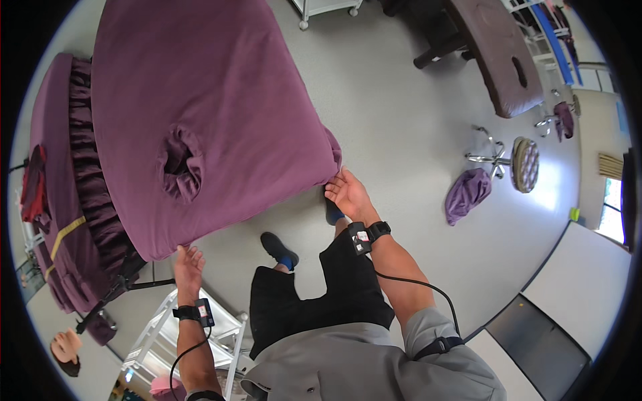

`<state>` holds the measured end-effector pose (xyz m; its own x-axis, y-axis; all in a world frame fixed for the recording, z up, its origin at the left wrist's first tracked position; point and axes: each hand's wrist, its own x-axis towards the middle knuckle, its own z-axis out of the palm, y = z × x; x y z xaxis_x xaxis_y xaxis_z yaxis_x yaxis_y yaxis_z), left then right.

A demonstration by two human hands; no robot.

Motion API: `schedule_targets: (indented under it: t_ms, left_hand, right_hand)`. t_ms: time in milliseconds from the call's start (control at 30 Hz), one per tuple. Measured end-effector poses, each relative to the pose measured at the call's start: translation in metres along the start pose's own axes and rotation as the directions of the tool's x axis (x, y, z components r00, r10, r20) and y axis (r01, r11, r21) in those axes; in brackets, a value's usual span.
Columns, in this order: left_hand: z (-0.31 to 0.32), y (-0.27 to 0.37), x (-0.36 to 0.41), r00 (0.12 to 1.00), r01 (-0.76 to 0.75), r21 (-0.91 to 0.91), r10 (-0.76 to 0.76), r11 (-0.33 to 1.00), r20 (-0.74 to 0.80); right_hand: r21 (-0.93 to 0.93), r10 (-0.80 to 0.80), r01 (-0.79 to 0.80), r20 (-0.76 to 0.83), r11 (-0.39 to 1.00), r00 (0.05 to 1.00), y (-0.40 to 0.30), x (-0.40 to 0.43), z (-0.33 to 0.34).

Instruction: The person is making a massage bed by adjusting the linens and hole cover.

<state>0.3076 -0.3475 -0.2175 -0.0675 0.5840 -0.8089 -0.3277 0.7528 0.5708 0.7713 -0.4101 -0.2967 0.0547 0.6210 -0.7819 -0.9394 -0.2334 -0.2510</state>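
A purple fitted cover [251, 100] lies over a massage table in front of me, with a gathered face hole [181, 165] near its close end. At the cover's right corner is my right hand [346, 193], palm up, fingers curled, with the fingertips at the cloth's edge. My left hand [189, 265] is at the near left edge, its fingertips touching the hem from below. Whether either hand pinches the cloth cannot be made out. Both wrists wear black straps with small boxes and cables.
Left stands another bed with a ruffled purple cover [83, 150]. A white metal trolley [235, 326] is beside my left forearm. To the right are a brown massage table [501, 60], a wheeled stool [524, 165] lying on its side and a purple cloth [467, 195] on the floor.
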Motion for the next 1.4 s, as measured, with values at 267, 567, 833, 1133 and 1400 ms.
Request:
schedule_targets:
  t_ms: [267, 567, 833, 1133, 1400]
  left_hand:
    - [0.040, -0.009, 0.005, 0.982, 0.044, -0.049, -0.052, 0.998, -0.182]
    - [0.034, -0.008, 0.011, 0.957, 0.038, -0.078, -0.059, 0.996, -0.283]
    - [0.024, -0.008, 0.015, 0.914, 0.008, -0.174, -0.078, 0.985, -0.398]
    - [0.030, -0.019, 0.023, 0.887, -0.049, 0.049, 0.066, 0.998, -0.457]
    - [0.017, -0.028, 0.032, 0.860, -0.044, 0.096, 0.087, 0.994, -0.502]
  right_hand:
    - [-0.467, -0.013, -0.041, -0.114, 0.883, 0.993, -0.034, 0.030, -0.003]
    - [-0.820, -0.229, 0.247, 0.145, 0.517, 0.963, -0.042, 0.062, -0.004]
    - [-0.692, -0.052, 0.061, 0.034, 0.720, 0.998, -0.060, 0.056, -0.010]
    - [-0.620, 0.225, -0.095, 0.135, 0.779, 0.965, -0.082, 0.050, -0.028]
    - [-0.744, 0.271, -0.117, 0.089, 0.657, 0.958, -0.077, 0.043, -0.025]
